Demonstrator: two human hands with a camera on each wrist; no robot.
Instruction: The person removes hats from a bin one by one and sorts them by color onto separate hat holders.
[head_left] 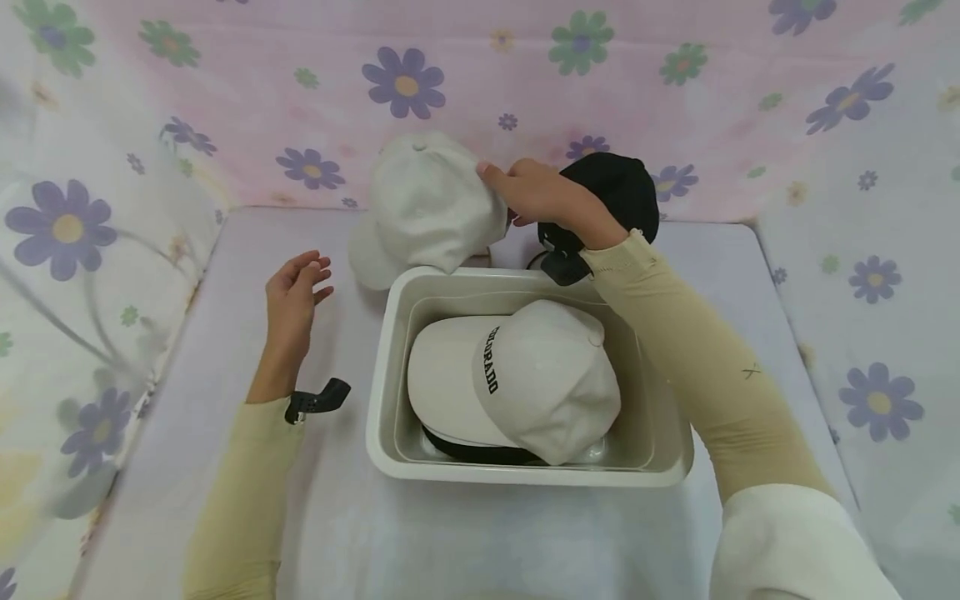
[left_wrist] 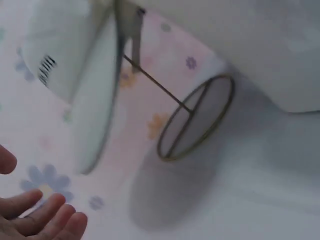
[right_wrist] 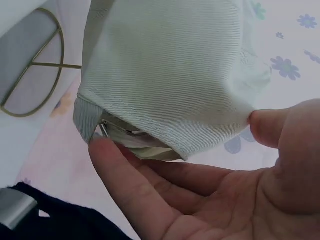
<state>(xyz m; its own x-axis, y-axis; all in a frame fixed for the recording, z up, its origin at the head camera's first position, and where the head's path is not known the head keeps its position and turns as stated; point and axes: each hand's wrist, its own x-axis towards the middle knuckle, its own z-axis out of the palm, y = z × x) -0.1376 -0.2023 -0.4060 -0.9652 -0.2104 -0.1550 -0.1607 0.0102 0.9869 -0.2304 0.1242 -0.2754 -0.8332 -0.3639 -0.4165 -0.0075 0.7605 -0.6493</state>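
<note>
Pinching the white cap (head_left: 438, 200) behind the tub (head_left: 525, 475), the right hand (head_left: 546, 196) is well apart from the relaxed left hand (head_left: 293, 298).

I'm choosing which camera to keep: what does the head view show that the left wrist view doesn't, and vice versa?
Head view only: the right hand pinching the white cap, a black cap and the COLORADO cap inside the bin.

Left wrist view only: blurred dark lettering on the white cap's front, and the full round base of a wire stand.

Both: the white cap, the left hand, the flowered backdrop and at least part of the bin.
</note>
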